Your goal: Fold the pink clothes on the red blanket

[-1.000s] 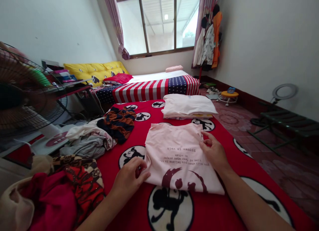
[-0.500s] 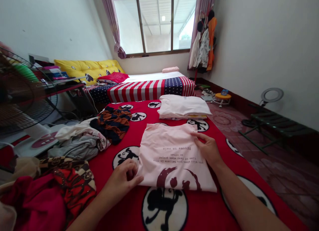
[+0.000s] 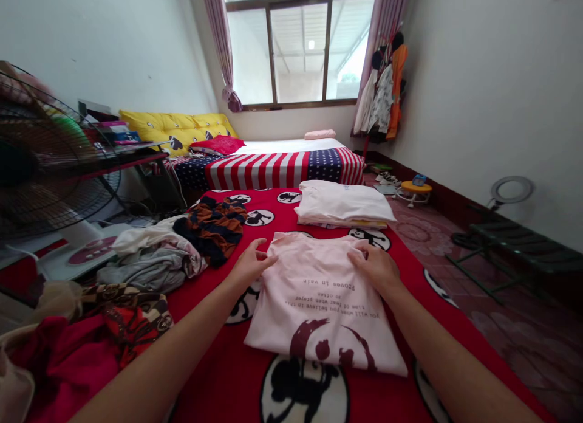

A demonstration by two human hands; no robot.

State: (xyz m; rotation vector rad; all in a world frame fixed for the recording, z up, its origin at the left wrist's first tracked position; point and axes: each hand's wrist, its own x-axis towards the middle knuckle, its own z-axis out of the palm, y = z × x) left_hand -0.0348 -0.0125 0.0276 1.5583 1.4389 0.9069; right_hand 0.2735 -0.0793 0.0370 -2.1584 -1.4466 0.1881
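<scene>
A folded pale pink T-shirt [image 3: 319,295] with dark print lies on the red blanket [image 3: 214,374], its lettering upside down to me. My left hand [image 3: 251,265] is at its far left corner, thumb tip at the edge, thumb and fingers apart. At the far right corner, my right hand [image 3: 376,266] grips the fabric between thumb and fingers. Just beyond the shirt sits a stack of folded white shirts [image 3: 344,203].
Crumpled clothes [image 3: 150,265] are heaped along the left side, near a fan [image 3: 59,161]. A dark green folding stool [image 3: 514,240] and a small yellow stool [image 3: 415,188] stand on the tiled floor at right. A bed [image 3: 273,168] is beneath the window.
My left hand has moved from the shirt's near left side up to its far left corner. My right hand has closed on the far right corner. The view has shifted slightly.
</scene>
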